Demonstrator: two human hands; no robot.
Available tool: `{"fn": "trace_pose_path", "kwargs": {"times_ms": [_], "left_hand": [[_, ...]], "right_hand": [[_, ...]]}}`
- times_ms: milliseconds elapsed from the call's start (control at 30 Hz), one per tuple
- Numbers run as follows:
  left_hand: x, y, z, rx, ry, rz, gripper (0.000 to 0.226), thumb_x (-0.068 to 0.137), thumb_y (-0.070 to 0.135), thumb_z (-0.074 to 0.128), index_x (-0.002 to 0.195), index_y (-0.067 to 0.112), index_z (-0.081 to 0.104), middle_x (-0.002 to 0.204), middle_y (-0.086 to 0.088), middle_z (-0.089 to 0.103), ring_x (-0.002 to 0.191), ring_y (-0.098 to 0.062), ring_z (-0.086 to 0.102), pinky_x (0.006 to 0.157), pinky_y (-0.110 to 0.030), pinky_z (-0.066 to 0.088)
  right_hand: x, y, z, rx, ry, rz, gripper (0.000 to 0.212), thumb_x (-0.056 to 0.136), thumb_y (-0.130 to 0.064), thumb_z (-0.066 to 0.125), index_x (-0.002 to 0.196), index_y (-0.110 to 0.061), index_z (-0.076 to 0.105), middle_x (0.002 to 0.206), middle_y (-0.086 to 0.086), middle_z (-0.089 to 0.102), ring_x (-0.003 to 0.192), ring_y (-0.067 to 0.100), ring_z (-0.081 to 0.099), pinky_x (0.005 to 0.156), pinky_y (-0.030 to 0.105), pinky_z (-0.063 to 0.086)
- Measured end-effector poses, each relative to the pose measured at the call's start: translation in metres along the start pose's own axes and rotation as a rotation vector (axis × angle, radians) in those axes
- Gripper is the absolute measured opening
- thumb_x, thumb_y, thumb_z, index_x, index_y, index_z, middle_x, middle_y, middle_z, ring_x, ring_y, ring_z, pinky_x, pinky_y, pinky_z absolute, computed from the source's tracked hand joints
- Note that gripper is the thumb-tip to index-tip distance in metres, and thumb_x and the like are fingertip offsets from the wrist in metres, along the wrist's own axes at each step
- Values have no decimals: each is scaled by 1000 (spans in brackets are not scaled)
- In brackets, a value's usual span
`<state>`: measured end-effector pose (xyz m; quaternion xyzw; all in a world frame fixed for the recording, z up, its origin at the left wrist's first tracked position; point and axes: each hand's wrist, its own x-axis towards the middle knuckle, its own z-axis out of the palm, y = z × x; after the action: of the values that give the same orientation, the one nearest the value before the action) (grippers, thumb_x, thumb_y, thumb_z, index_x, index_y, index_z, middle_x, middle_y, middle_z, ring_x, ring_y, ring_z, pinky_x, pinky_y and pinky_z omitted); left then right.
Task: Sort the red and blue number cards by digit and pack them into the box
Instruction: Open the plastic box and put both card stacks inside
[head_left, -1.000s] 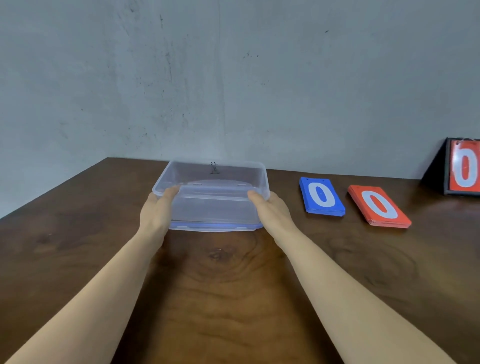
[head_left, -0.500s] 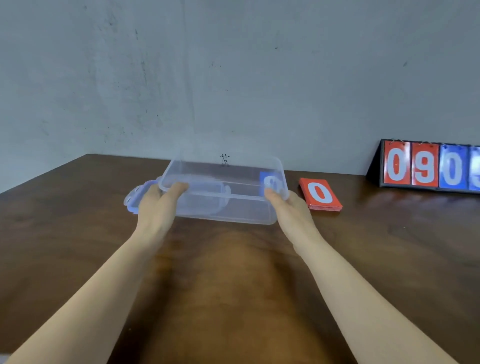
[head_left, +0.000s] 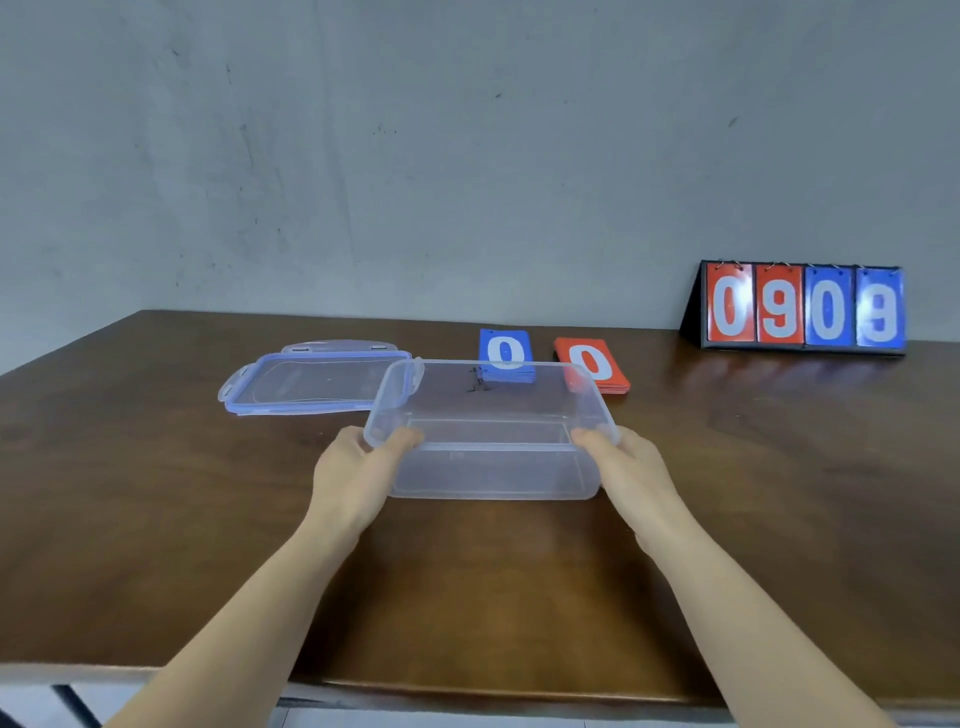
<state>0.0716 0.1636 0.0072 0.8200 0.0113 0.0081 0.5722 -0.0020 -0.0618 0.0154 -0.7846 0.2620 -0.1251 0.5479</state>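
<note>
The left hand (head_left: 358, 478) and right hand (head_left: 631, 478) are gripping the empty box (head_left: 493, 467) at its near corners, thumbs hooking over its rim, and are best keeping it level while setting it just before the blue cards (head_left: 506, 353) and red cards (head_left: 592, 364) lying behind it.

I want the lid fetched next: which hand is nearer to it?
Left. The left hand grips the near-left corner of the box, close in front of the lid; the right hand grips its near-right corner, farther off.
</note>
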Motion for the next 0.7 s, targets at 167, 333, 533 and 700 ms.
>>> {"fn": "trace_pose_path", "kwargs": {"times_ms": [167, 333, 533, 700], "left_hand": [[2, 5, 8, 57, -51, -6, 49, 86, 50, 63, 113, 10, 56, 95, 2, 58, 82, -10, 52, 63, -28, 38], [12, 14, 1, -23, -47, 38, 62, 81, 54, 67, 126, 11, 59, 121, -3, 62, 109, -21, 55, 86, -34, 40], [45, 51, -8, -134, -59, 121, 63, 76, 55, 69, 123, 14, 64, 123, -4, 65, 114, -21, 58, 92, -33, 44], [100, 88, 11, -66, -96, 146, 50, 86, 39, 70, 122, 5, 63, 123, -10, 63, 109, -25, 59, 85, -30, 41]], "right_hand": [[-2, 2, -12, -25, 44, 29, 21, 94, -42, 53, 106, -25, 50, 99, -6, 53, 87, 11, 49, 76, 31, 41], [-3, -3, -20, -41, 85, 27, 26, 95, -44, 53, 114, -27, 50, 108, -7, 49, 94, 9, 45, 81, 29, 41], [10, -20, -35, 4, 182, -38, 52, 92, -45, 57, 136, -20, 51, 138, 0, 52, 119, 18, 50, 92, 33, 41], [56, -47, -50, -6, 215, -87, 46, 92, -34, 62, 132, -13, 54, 132, 4, 57, 116, 20, 54, 92, 31, 44]]}}
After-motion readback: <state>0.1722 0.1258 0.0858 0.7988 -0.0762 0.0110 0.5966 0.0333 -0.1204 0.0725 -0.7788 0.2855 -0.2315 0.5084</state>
